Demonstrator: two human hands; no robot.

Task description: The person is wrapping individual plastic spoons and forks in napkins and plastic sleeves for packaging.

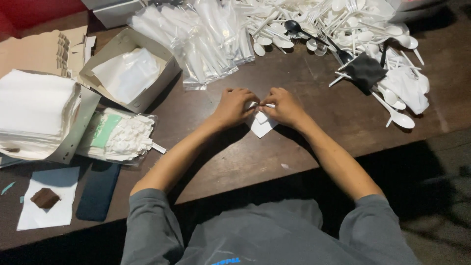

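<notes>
A small white paper napkin (260,123) lies on the dark wooden table (314,88) in front of me. My left hand (234,105) and my right hand (284,107) both pinch its upper edge, fingers curled, knuckles close together. The napkin's lower corner points toward me. What lies inside the fold is hidden by my fingers.
A heap of white plastic spoons and forks (343,29) fills the far right. Clear plastic sleeves (206,39) lie behind my hands. An open cardboard box (130,68), a napkin stack (37,110), a bag of wrapped picks (120,135) and a dark phone (98,191) sit left.
</notes>
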